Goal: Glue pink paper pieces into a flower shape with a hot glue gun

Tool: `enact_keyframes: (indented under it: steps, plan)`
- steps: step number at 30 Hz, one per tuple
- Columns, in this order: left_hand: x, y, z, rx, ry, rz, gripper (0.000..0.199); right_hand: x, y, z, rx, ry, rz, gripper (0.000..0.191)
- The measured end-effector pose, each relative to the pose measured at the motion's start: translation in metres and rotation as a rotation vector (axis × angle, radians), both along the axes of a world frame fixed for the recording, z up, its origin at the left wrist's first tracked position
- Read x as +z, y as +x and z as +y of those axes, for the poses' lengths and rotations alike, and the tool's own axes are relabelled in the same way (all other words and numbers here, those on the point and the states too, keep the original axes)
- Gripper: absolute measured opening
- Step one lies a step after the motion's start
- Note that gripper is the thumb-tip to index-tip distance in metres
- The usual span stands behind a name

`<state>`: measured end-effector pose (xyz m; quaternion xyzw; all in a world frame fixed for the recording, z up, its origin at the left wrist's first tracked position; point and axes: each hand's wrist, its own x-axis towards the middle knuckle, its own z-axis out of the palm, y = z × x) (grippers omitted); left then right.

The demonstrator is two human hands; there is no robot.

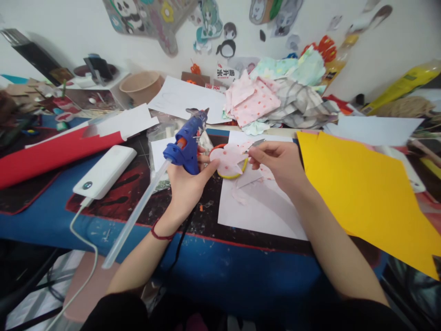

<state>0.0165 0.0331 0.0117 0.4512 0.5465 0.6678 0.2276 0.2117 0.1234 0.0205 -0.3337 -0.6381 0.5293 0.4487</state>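
Note:
My left hand (188, 184) is closed, with a blue hot glue gun (188, 145) upright in its grip. A long clear glue stick (138, 218) sticks out of the gun's back, slanting down to the left. The thumb of the same hand presses on a pale pink dotted fabric cut-out (227, 158). Behind the cut-out shows a round thing with an orange and yellow rim (231, 176). My right hand (280, 163) pinches at the cut-out's right edge; a small grey pointed piece (257, 143) shows by its fingertips. What exactly those fingers hold is hidden.
Under my hands lies a white sheet (265, 211) with pink scraps. Yellow sheets (361, 193) are to the right; a white power bank (105, 172) with a cable and red sheets (62, 154) are left. Crumpled fabric (255, 99) and a bowl (142, 87) stand behind.

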Motion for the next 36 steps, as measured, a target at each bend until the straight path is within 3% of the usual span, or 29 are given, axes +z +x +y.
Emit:
enact_keyframes:
  steps: [7, 11, 14, 18, 21, 23, 28, 36]
  plan:
    - [-0.003, -0.003, 0.002, 0.017, 0.03, -0.021, 0.037, -0.001, -0.008, -0.012, 0.281, -0.136, -0.13, 0.03]
    - [-0.003, -0.003, 0.002, 0.01, 0.044, -0.023, 0.037, -0.004, -0.012, -0.016, 0.245, -0.084, -0.137, 0.029]
    - [-0.003, -0.001, 0.002, 0.032, 0.063, -0.028, 0.036, -0.007, -0.014, -0.018, 0.123, 0.1, -0.147, 0.025]
    - [-0.003, 0.0, 0.001, 0.091, 0.092, -0.001, 0.035, -0.013, -0.015, -0.022, -0.141, 0.604, -0.235, 0.012]
    - [-0.002, 0.001, 0.001, 0.089, 0.09, 0.027, 0.034, -0.019, -0.014, -0.022, -0.234, 0.97, -0.383, 0.012]
    - [-0.003, 0.002, 0.001, 0.079, 0.09, 0.035, 0.034, -0.023, -0.014, -0.021, -0.271, 1.131, -0.474, 0.012]
    - [-0.002, 0.002, -0.001, 0.078, 0.077, 0.072, 0.032, -0.025, -0.013, -0.02, -0.38, 1.314, -0.558, 0.008]
    - [-0.001, 0.008, -0.003, 0.188, 0.04, 0.117, 0.034, -0.025, -0.012, -0.024, -0.405, 1.338, -0.578, 0.012]
